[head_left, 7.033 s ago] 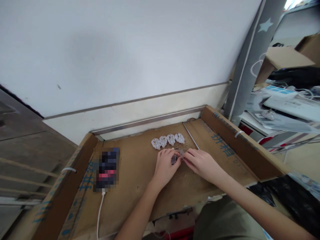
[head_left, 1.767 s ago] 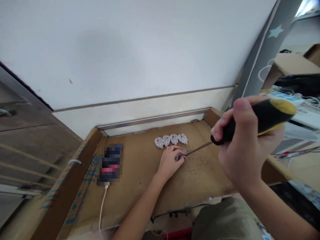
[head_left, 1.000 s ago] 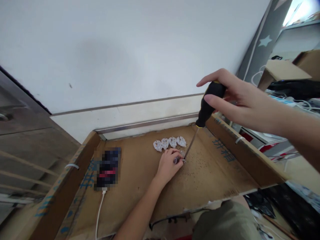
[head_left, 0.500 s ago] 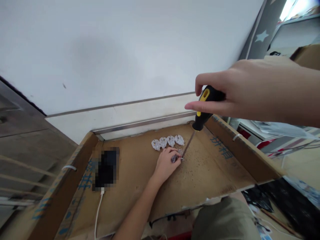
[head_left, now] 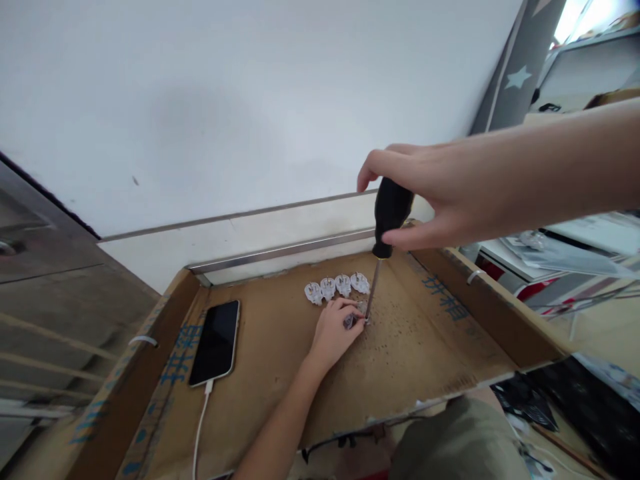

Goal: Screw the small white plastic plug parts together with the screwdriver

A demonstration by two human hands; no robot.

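Note:
My right hand (head_left: 435, 183) is around the black handle of a screwdriver (head_left: 393, 208). Its thumb presses the handle's lower side, and the forefinger stands a little off the top. The metal shaft slants down to a small clear plug (head_left: 349, 322), which my left hand (head_left: 334, 333) pinches against the cardboard. Fingers cover part of that plug, so the exact spot under the tip is hard to make out. Just beyond my left hand, several white plugs (head_left: 327, 288) with metal pins up form a row.
A shallow cardboard box (head_left: 270, 373) with raised sides is the work surface, strewn with dark specks right of my left hand. A phone (head_left: 216, 343) on a white cable (head_left: 200, 427) lies at its left. Behind rises a white wall (head_left: 240, 120).
My right hand has shifted left and turned about the screwdriver, its fingers looser; the handle's yellow patch has rotated out of sight. The shaft stands more upright. My left hand keeps its hold.

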